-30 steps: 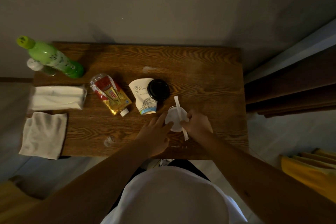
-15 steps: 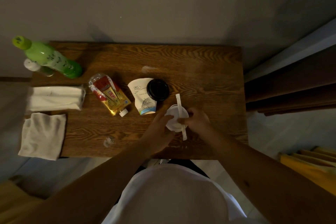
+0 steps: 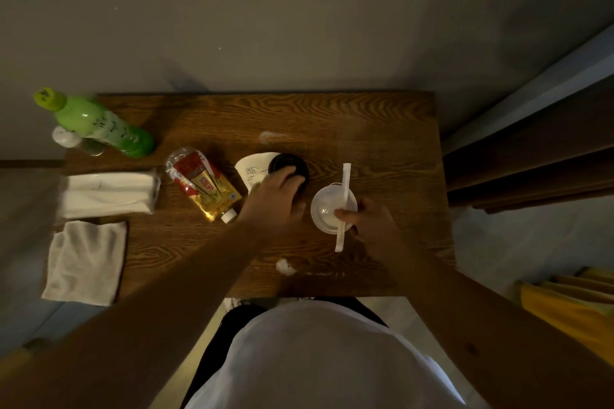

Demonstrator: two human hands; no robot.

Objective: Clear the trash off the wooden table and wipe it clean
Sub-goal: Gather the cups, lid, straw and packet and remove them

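My right hand (image 3: 368, 221) grips a small white plastic cup (image 3: 327, 206) together with a wrapped white straw (image 3: 343, 206) laid across it, just above the wooden table (image 3: 365, 129). My left hand (image 3: 275, 201) lies over a crumpled paper cup (image 3: 252, 168) on its side, fingers on its black lid (image 3: 289, 164); whether it grips is unclear. A red and yellow drink pouch (image 3: 204, 189) lies left of the cup. White spill spots (image 3: 285, 266) mark the near edge, and a smear (image 3: 270, 136) sits behind the cup.
A green bottle (image 3: 99, 124) and a small white-capped bottle (image 3: 68, 138) stand at the table's far left corner. A pack of tissues (image 3: 106, 192) and a grey cloth (image 3: 84, 262) lie at the left edge. Dark wooden furniture (image 3: 531, 159) is to the right.
My left hand left the white cup and moved left and back onto the paper cup. My right hand kept hold of the white cup and straw, which uncovered a white spot near the table's edge.
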